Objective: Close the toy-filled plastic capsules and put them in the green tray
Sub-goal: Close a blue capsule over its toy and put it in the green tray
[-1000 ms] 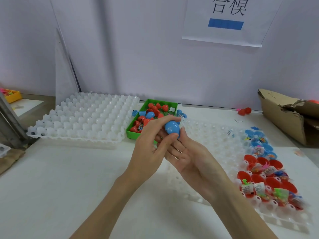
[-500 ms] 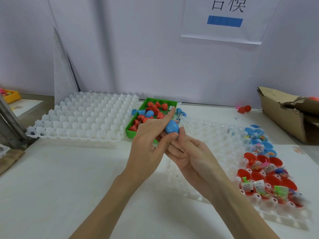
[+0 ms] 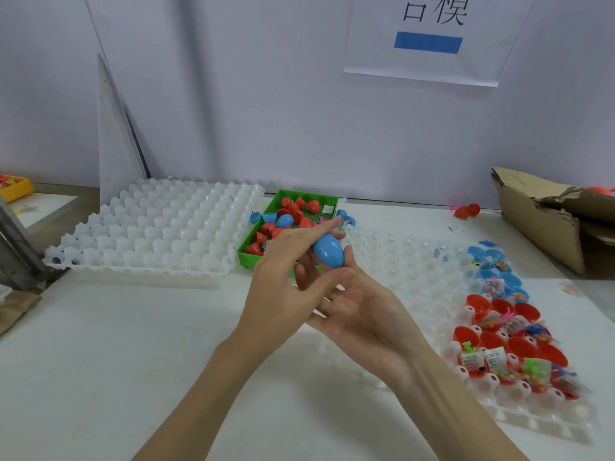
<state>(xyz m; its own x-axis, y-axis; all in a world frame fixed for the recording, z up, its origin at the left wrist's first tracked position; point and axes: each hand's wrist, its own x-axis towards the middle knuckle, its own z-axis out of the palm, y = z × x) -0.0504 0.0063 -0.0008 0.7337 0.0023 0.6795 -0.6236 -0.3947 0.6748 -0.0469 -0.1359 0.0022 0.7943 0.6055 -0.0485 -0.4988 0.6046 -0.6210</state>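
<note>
A closed blue capsule [image 3: 327, 252] is held between both hands, just in front of the green tray [image 3: 247, 258]. My left hand [image 3: 283, 284] pinches it, with the index finger stretched along its top and the thumb below. My right hand [image 3: 362, 314] lies palm up beneath it, fingers under the capsule and thumb against its right side. The green tray holds several red capsules and a blue one. Open red halves [image 3: 519, 331] and blue halves [image 3: 496, 271] with packaged toys sit in the white cell tray [image 3: 399, 261] on the right.
A second white cell tray [image 3: 159, 227] lies left of the green tray. A torn cardboard box [image 3: 545, 217] stands at the far right, with a loose red capsule [image 3: 467, 211] near the wall. A yellow bin [image 3: 15, 188] sits at the far left.
The two halves of the blue capsule have come together. My left index finger has straightened over its top, and my right hand has opened out under it.
</note>
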